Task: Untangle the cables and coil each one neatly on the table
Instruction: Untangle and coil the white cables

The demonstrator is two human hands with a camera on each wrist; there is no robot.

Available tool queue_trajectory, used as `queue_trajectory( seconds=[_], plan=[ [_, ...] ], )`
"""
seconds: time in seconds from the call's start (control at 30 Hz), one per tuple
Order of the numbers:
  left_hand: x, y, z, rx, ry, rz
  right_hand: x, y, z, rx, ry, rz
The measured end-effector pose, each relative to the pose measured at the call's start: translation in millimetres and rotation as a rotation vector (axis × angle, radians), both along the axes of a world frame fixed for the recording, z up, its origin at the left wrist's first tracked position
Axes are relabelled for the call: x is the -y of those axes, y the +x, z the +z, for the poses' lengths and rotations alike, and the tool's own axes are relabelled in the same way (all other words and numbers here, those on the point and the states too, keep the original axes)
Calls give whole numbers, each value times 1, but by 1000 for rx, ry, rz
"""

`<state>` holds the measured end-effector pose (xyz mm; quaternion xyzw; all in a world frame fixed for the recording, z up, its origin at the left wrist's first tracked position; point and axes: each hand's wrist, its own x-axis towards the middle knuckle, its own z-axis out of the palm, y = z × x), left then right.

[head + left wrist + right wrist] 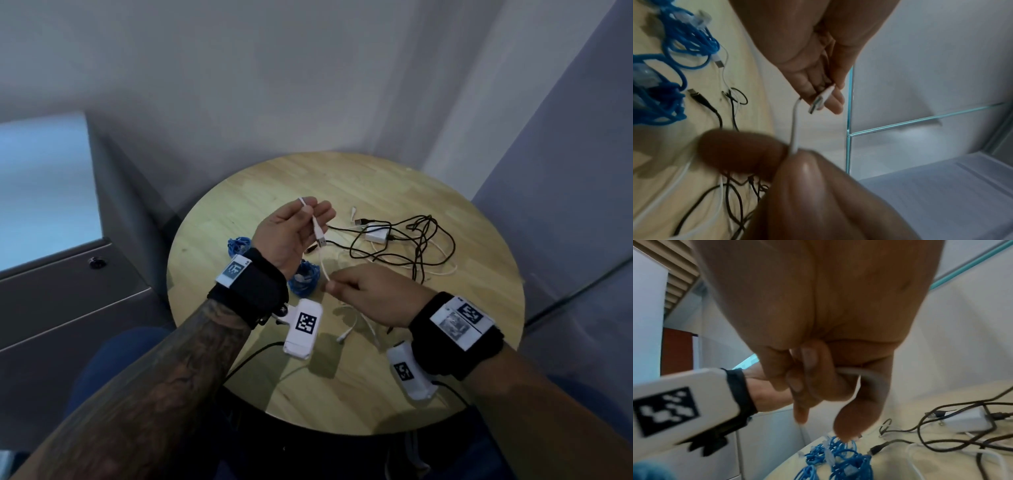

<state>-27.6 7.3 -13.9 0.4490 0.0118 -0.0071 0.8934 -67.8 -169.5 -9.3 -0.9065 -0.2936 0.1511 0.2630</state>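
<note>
My left hand (301,222) is raised palm-up over the round wooden table (462,342) and holds a white cable (323,265) near its USB plug (321,241). In the left wrist view its fingers (835,102) pinch that plug (821,99). Just below, my right hand (346,289) pinches the same cable between thumb and fingers (748,152), with the cable (865,373) running through its curled fingers. A short stretch of cable (794,126) hangs between the two hands. The rest of it trails down to the table under my right hand.
A tangle of black cable (416,245) and white cable lies at the table's middle right around a white adapter (376,236). Two bundles of blue cable (303,279) sit left of centre, one (238,245) partly behind my left wrist. Walls stand close behind.
</note>
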Motion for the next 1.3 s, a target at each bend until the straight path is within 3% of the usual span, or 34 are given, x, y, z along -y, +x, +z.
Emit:
queue_trajectory(
  seconds=[0.13,0.3,0.43,0.63,0.77,0.87,1.0,1.13,1.23,1.3],
  plan=[
    [3,-2,-2,64,192,77,-5,-14,12,45,192,26],
    [20,-16,5,204,540,-155,9,-3,38,223,514,-262],
    [28,-26,14,147,436,-420,24,10,40,212,714,-462],
    [22,-24,16,80,134,-446,26,23,16,177,504,-457],
    [15,-15,13,-56,-73,-172,4,2,3,-161,330,-292],
    [6,-9,10,-77,-112,-47,-4,-7,3,-170,274,-206],
    [8,-9,2,-25,47,49,-3,-10,14,-63,285,-169],
    [9,-10,1,43,243,103,2,-9,26,-14,425,-246],
    [14,-16,5,127,526,25,9,0,33,204,520,-370],
    [21,-21,9,135,570,-119,15,5,36,296,555,-437]
  ],
)
